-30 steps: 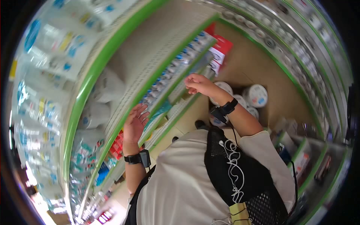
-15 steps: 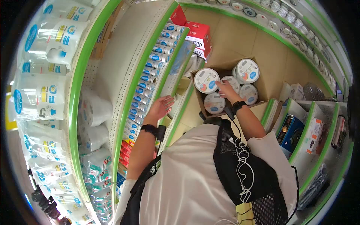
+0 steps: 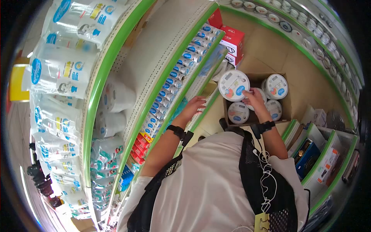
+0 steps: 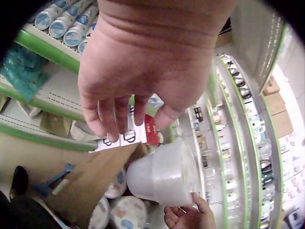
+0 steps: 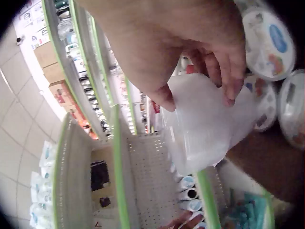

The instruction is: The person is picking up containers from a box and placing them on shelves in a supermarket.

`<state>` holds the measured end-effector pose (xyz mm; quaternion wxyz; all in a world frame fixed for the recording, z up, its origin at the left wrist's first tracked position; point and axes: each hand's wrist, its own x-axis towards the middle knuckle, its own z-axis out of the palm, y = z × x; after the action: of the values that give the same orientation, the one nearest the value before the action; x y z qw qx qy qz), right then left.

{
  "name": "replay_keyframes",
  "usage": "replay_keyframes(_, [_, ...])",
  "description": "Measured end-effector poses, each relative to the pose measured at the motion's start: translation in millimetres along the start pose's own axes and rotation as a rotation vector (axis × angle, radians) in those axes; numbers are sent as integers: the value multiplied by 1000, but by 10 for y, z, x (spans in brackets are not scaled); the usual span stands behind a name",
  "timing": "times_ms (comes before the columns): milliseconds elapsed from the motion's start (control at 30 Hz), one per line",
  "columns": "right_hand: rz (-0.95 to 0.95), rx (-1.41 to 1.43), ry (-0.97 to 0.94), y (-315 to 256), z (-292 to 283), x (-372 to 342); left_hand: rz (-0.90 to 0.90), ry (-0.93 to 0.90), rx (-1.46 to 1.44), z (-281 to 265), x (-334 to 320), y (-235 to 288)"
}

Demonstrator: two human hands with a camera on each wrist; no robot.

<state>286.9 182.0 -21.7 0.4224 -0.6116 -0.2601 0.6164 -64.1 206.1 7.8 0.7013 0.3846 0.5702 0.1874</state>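
My right hand (image 3: 256, 99) grips a stack of clear plastic bowls (image 3: 234, 86) with a round printed label on its end. In the right wrist view, the thumb and fingers press the sides of the wrapped stack (image 5: 202, 126). It is tilted and raised above a cardboard box (image 3: 287, 110), where several similar bowl stacks (image 3: 277, 86) stand upright. To the left, my left hand (image 3: 192, 109) hovers beside the low shelf, holding nothing. Its fingers (image 4: 109, 121) hang loosely bent in the left wrist view, with the held stack (image 4: 162, 174) beyond them.
On the left, a shelf unit (image 3: 154, 50) carries rolls (image 3: 177, 73) in rows and bagged white goods (image 3: 62, 69). Red-and-white boxes (image 3: 234, 40) stand past its end. Shelves with small dishes (image 3: 285, 26) curve along the far side, and a lower shelf (image 3: 320, 154) is at right.
My right hand has reached down to the box, taken hold of a bowl stack and lifted it slightly. The left hand has moved toward the box.
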Motion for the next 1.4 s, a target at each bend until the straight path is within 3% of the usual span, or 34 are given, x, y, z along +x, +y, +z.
replay_keyframes(33, [-49, 40, -47, -208, 120, -120, 3, 7, -10, 20, -85, 125])
replay_keyframes(100, [-131, 85, -157, -640, 346, -312, 221, -50, -17, 93, -263, 379])
replay_keyframes(133, [-212, 140, -259, -829, 474, -386, 224, -42, -26, 106, -373, 518])
replay_keyframes(200, [-282, 106, -329, -1166, 796, -402, 462, -29, -128, 14, -653, 814])
replay_keyframes(233, [-352, 81, -389, -1339, 985, -391, 468, -19, -136, -64, -809, 961])
replay_keyframes(400, [-381, 43, -583, -2108, 2021, -225, 715, 172, -171, -524, -1407, 1433])
replay_keyframes(600, [-281, -16, -815, -2407, 3479, 324, 548, 391, -1, -1147, -1479, 1351])
replay_keyframes(733, [-248, -76, -746, -2475, 4288, 576, 364, 364, 167, -1276, -1477, 1284])
replay_keyframes(867, [-317, -88, -785, -2497, 4829, 598, 332, 370, 225, -1324, -1510, 1212])
replay_keyframes(1000, [-326, 46, -837, -2419, 5030, 640, 376, 344, 180, -1242, -1533, 1165])
replay_keyframes(1167, [-409, -33, -861, -2320, 4948, 682, 393, 226, 206, -1112, -1518, 1098])
replay_keyframes(1200, [-471, -55, -796, -2283, 4833, 775, 380, 182, 229, -1074, -1446, 1094])
replay_keyframes(1300, [-424, -54, -751, -2056, 4227, 698, 400, 37, 202, -1001, -1175, 972])
replay_keyframes(1400, [-371, 48, -923, -1643, 3422, 498, 335, -29, 191, -816, -982, 900])
